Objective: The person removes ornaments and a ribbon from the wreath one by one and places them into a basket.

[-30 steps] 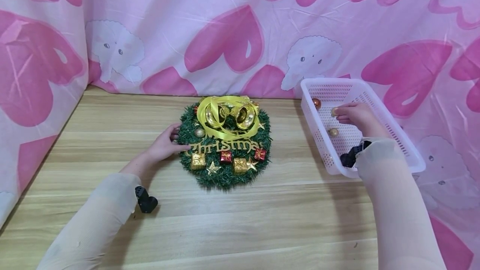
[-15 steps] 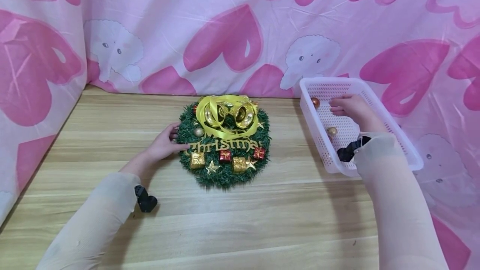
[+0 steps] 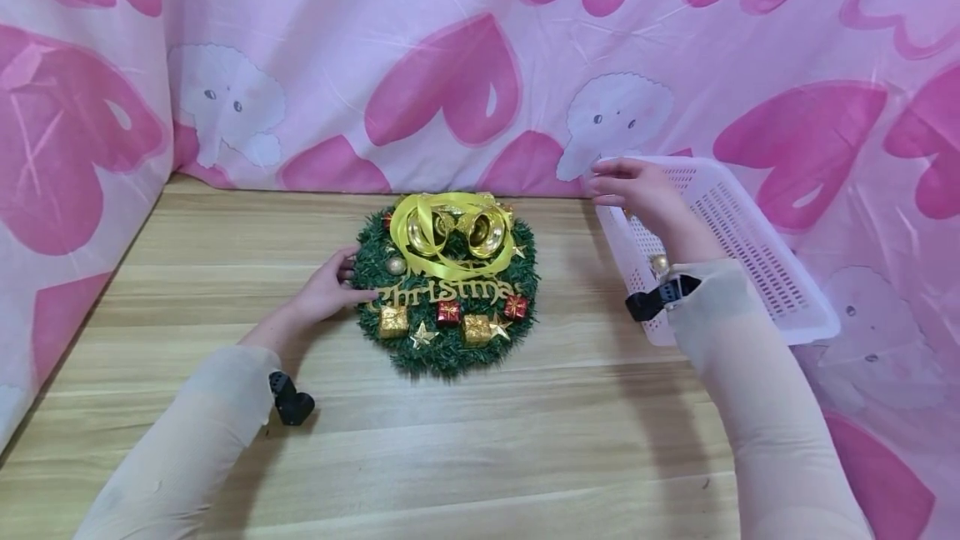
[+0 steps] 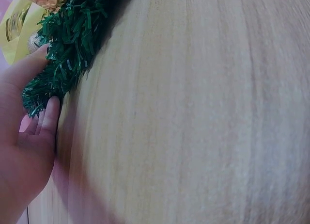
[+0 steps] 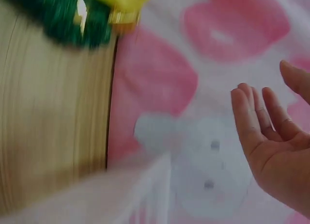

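Steadying the wreath [image 3: 447,282] with your left hand [image 3: 326,290], you rest relaxed, nearly straight fingers [image 4: 48,118] against its bristly green rim, touching rather than gripping it. The wreath lies flat at the middle of the pale wood-grain desk [image 3: 480,440]. Your right hand [image 3: 637,190] hangs above the near corner of the white basket [image 3: 750,248], well apart from the wreath; the wrist view shows its palm spread and its fingers [image 5: 254,120] loose, holding nothing.

By the look of it, you are between picks: one hand anchors the wreath while the other is out of the basket with no ornament in it. The next move likely calls for a light pinch on something small and round, such as the gold ball [image 3: 660,263] lying on the basket floor, and a steady hold on the rim so the wreath does not slide.

Stiff plastic needles make up the ring. It carries a looped yellow ribbon [image 3: 435,227] with shiny gold bells [image 3: 487,232], glittery gold lettering, small foil-wrapped gift boxes [image 3: 394,322] in gold and red, and flat gold stars. The basket is rectangular moulded plastic with perforated walls. A pink cloth [image 3: 480,65] printed with hearts hangs behind.
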A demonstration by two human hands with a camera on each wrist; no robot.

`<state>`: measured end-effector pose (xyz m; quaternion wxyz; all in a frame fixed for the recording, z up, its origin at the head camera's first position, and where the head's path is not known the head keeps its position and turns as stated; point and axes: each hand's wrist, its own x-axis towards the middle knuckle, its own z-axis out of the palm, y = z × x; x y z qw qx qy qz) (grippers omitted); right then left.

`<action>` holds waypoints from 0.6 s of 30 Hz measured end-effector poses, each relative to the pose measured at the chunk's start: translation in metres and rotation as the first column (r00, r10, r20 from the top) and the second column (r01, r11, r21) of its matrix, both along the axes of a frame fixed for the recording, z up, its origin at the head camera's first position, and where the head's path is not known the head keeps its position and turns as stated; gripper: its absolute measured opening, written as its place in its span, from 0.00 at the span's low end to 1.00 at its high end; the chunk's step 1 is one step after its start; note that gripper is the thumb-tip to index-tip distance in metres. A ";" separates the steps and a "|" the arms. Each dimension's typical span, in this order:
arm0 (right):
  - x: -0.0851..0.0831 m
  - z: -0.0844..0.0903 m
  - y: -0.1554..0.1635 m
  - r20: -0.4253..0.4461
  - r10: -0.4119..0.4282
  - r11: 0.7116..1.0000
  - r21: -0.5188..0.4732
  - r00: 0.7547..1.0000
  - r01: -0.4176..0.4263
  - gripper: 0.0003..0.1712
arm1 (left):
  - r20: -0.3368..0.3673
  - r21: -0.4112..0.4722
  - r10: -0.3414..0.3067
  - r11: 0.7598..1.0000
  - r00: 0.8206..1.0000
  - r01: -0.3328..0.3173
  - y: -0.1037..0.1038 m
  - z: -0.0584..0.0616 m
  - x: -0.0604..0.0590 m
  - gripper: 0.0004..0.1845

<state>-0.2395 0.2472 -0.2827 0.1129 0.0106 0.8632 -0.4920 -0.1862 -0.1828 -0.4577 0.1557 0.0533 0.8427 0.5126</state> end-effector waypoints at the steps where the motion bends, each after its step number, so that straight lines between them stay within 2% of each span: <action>1: 0.000 -0.001 -0.008 -0.012 0.006 0.999 -0.035 1.000 -0.006 0.29 | 0.000 -0.001 0.002 1.000 1.000 -0.002 0.000 0.000 0.000 0.54; 5: 0.001 -0.005 -0.038 -0.038 0.054 0.975 -0.215 0.998 -0.061 0.28 | -0.005 -0.003 0.005 1.000 1.000 -0.005 0.000 0.000 0.000 0.53; 10: 0.003 -0.012 -0.073 -0.026 0.118 0.937 -0.328 0.993 -0.119 0.27 | -0.007 -0.003 0.007 1.000 1.000 -0.007 0.001 0.000 0.001 0.53; 18: 0.007 -0.030 -0.127 -0.004 0.217 0.906 -0.372 0.976 -0.203 0.25 | -0.012 0.001 0.003 1.000 1.000 -0.003 0.002 0.000 0.002 0.53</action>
